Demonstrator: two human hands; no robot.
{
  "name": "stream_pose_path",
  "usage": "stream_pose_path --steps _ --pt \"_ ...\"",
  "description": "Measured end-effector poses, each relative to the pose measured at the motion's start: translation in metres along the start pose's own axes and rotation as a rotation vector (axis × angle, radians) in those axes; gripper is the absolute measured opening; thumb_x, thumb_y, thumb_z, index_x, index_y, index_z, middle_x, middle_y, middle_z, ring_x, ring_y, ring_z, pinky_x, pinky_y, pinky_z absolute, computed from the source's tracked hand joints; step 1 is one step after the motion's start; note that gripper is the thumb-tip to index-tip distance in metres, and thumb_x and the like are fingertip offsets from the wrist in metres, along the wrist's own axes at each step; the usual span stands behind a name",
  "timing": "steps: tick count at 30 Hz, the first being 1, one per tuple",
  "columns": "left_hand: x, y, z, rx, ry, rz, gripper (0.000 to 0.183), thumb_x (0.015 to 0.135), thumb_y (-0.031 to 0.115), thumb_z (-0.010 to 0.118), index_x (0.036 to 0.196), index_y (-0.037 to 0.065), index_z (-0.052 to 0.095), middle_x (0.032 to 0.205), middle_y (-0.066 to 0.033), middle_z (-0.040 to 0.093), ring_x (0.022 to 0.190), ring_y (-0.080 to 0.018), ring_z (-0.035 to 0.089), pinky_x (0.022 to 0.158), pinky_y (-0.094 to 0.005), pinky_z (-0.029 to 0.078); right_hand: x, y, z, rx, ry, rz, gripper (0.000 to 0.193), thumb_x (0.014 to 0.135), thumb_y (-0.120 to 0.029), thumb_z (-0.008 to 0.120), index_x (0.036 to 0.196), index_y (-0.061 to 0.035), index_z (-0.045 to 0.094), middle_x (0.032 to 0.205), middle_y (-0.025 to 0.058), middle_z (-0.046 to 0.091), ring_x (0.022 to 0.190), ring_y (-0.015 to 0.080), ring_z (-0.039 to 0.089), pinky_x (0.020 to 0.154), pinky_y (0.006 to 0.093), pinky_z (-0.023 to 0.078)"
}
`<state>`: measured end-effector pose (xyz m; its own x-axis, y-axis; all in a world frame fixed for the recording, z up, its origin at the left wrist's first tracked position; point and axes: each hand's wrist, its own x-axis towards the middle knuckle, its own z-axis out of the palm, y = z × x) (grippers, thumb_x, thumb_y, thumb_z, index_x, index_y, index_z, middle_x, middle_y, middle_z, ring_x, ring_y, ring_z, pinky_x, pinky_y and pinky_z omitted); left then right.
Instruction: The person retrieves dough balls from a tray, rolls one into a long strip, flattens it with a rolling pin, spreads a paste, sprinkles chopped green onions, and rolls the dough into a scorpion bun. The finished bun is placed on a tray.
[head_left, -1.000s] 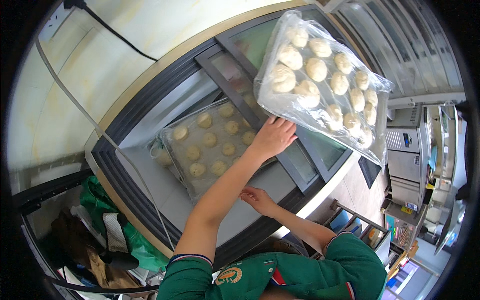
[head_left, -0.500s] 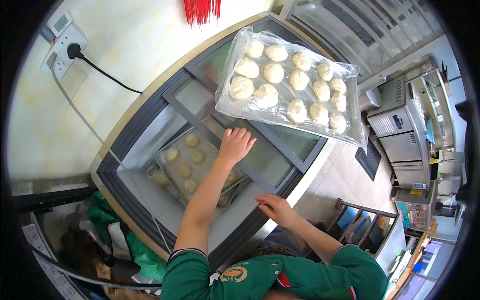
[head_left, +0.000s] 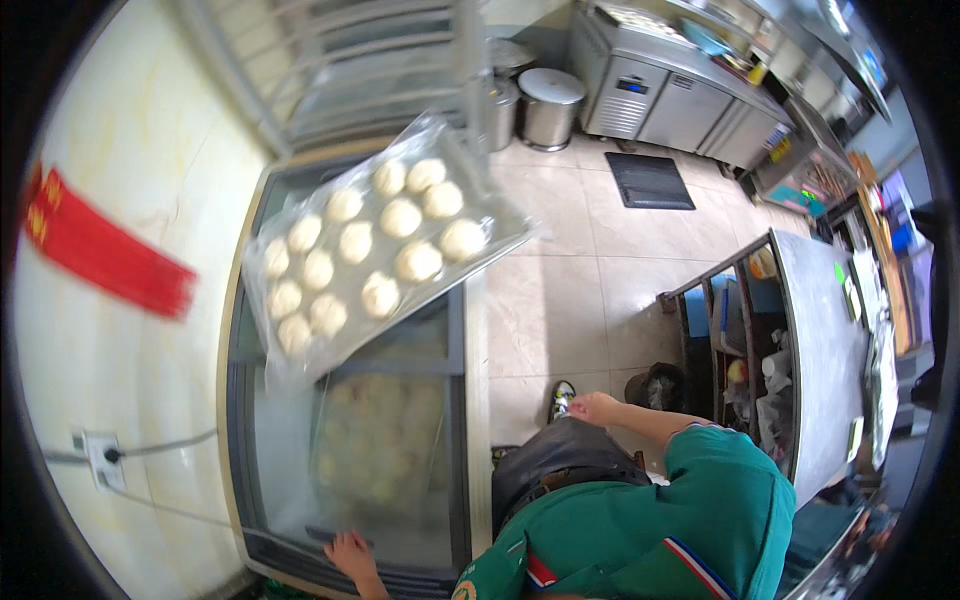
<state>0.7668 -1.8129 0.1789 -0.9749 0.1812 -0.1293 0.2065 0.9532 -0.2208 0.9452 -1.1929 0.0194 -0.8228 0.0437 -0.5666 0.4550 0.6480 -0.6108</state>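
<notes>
A chest freezer [head_left: 462,470] with a sliding glass lid [head_left: 290,450] stands along the wall. My left hand [head_left: 348,552] lies at the lid's near end, beside a dark handle [head_left: 338,537], fingers extended and nothing held. Through the fogged glass, pale dough balls [head_left: 385,430] show only dimly. Across the freezer's far end rests a metal tray [head_left: 440,272] in clear plastic wrap [head_left: 480,165], bearing several round white dough balls [head_left: 400,217]. To the right, over the floor, my right hand [head_left: 592,408] hangs by my thigh, loosely curled with nothing visible in it.
Beyond the tray stands a metal rack [head_left: 370,70]. A steel bin [head_left: 550,105], a steel counter fridge [head_left: 680,115] and a black mat [head_left: 650,181] are farther off. A steel table [head_left: 825,350] stands at right. At left, a cord [head_left: 170,445] runs from a wall socket [head_left: 103,460].
The glass lid has slid shut over the dough inside. My left hand has moved to its near end; my right hand has drawn away from the freezer. The view has turned right.
</notes>
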Motion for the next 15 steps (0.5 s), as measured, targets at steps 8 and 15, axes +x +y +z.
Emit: stream_pose_path --steps 8,15 --pt "0.014 -0.010 0.024 0.158 -0.179 -0.241 0.021 0.101 0.024 0.053 0.108 0.005 0.060 0.111 -0.0120 0.060 0.100 -0.0355 0.061 0.100 -0.0563 0.041 -0.065 0.226 0.001 0.235 0.216 0.460 0.030 0.087 -0.029 0.063 0.101 -0.0049 0.074 0.102 0.0203 0.073 0.098 0.0388 0.068 0.087 0.0463 0.055" --pt "0.158 0.168 -0.050 -0.296 0.584 0.104 0.014 0.089 0.007 0.058 0.096 -0.004 0.062 0.104 -0.0262 0.061 0.096 -0.0470 0.057 0.088 -0.0523 0.045 -0.094 0.323 -0.045 0.290 0.339 0.856 0.034 0.088 -0.030 0.061 0.094 0.0002 0.076 0.100 0.0220 0.073 0.097 0.0393 0.070 0.089 0.0455 0.056"
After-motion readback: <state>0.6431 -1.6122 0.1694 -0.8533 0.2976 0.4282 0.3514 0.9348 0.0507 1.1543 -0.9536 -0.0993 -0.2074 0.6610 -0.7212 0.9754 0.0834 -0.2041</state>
